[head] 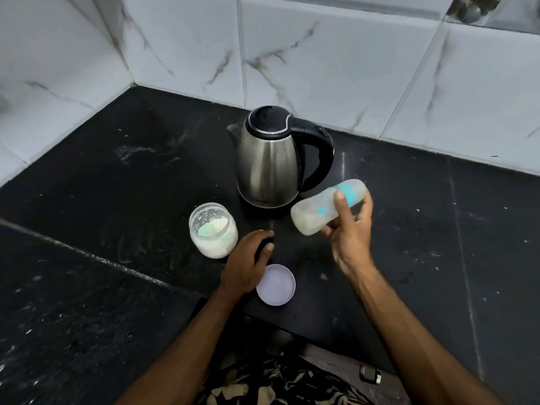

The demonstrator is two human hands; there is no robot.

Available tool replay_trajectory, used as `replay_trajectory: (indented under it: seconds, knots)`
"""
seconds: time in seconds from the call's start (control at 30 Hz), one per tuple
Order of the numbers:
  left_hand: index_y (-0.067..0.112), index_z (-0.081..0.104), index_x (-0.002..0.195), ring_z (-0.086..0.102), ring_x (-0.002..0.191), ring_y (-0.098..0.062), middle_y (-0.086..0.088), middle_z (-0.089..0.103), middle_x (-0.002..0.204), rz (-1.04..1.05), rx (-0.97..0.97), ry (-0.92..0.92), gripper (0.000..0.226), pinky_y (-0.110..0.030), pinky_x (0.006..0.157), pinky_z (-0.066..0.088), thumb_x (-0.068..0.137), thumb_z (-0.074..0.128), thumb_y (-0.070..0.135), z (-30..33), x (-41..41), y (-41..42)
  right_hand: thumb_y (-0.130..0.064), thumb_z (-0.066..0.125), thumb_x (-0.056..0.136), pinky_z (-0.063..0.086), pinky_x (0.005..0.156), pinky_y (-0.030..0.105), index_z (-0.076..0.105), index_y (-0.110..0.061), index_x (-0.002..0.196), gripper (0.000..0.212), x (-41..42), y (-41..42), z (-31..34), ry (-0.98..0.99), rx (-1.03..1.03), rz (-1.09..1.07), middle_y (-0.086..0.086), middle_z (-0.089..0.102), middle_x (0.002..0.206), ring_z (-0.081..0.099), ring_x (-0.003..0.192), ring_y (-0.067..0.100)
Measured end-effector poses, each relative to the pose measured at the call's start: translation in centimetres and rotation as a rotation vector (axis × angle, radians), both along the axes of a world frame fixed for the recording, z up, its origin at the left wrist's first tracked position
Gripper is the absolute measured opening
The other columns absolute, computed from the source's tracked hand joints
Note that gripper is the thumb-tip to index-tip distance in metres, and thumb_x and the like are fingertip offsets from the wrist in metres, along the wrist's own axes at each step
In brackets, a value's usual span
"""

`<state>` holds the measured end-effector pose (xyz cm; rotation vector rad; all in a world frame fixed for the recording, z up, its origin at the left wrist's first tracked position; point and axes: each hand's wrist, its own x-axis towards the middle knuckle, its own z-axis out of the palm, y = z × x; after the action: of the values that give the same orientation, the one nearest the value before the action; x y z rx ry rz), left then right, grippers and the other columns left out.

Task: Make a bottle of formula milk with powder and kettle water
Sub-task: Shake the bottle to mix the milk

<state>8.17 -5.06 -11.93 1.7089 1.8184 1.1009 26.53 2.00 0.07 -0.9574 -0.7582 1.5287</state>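
My right hand (349,229) grips a cloudy baby bottle (314,213) with blue markings, held on its side just right of the kettle's base and blurred by motion. The steel kettle (267,159), with a black lid and handle, stands on its base at the back of the counter. To its left, an open clear jar (213,230) holds white powder with a greenish shape inside. My left hand (248,264) rests on the counter between the jar and its pale lid (277,286), fingers curled. Whether it holds something dark I cannot tell.
The black stone counter (117,200) is dusty and runs into a corner of white marbled wall tiles (336,68). A step in the counter crosses the left foreground. A small dark object (370,375) lies on the floor below the front edge.
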Motion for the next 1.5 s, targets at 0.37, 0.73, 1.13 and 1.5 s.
replay_trajectory:
  seconds: [0.37, 0.73, 1.13, 1.5]
  knots:
    - [0.009, 0.064, 0.128, 0.05, 0.122, -0.006, -0.003, 0.064, 0.13, 0.002, 0.008, 0.001, 0.047, -0.012, 0.108, 0.032, 0.098, 0.045, 0.04, 0.0, 0.0, 0.0, -0.017, 0.065, 0.093, 0.059, 0.063, 0.035, 0.036, -0.022, 0.141, 0.056, -0.6, -0.2, 0.0, -0.045, 0.032, 0.066, -0.011, 0.073, 0.086, 0.07, 0.081, 0.011]
    - [0.011, 0.063, 0.128, 0.053, 0.125, -0.013, -0.002, 0.064, 0.131, -0.003, -0.01, 0.004, 0.049, -0.011, 0.107, 0.031, 0.097, 0.043, 0.043, 0.0, 0.0, 0.1, -0.025, 0.068, 0.085, 0.058, 0.058, 0.033, 0.037, -0.023, 0.141, 0.064, 0.0, -0.1, 0.1, -0.011, -0.005, 0.028, -0.005, 0.071, 0.092, 0.07, 0.084, 0.017]
    - [0.01, 0.064, 0.127, 0.054, 0.123, -0.012, -0.003, 0.065, 0.129, -0.011, -0.006, 0.018, 0.045, -0.017, 0.108, 0.036, 0.098, 0.046, 0.039, -0.1, -0.1, 0.2, -0.028, 0.068, 0.081, 0.059, 0.058, 0.035, 0.038, -0.02, 0.14, 0.066, -0.2, -0.3, 0.3, 0.023, -0.005, 0.046, 0.0, 0.069, 0.101, 0.07, 0.085, 0.016]
    - [0.01, 0.064, 0.126, 0.053, 0.123, -0.011, 0.0, 0.063, 0.129, -0.009, 0.002, 0.006, 0.045, -0.012, 0.106, 0.033, 0.097, 0.045, 0.039, 0.1, 0.0, 0.0, -0.021, 0.069, 0.087, 0.061, 0.069, 0.045, 0.033, -0.023, 0.144, 0.067, -0.4, -0.7, -0.2, -0.072, 0.022, 0.111, -0.009, 0.074, 0.089, 0.071, 0.086, 0.016]
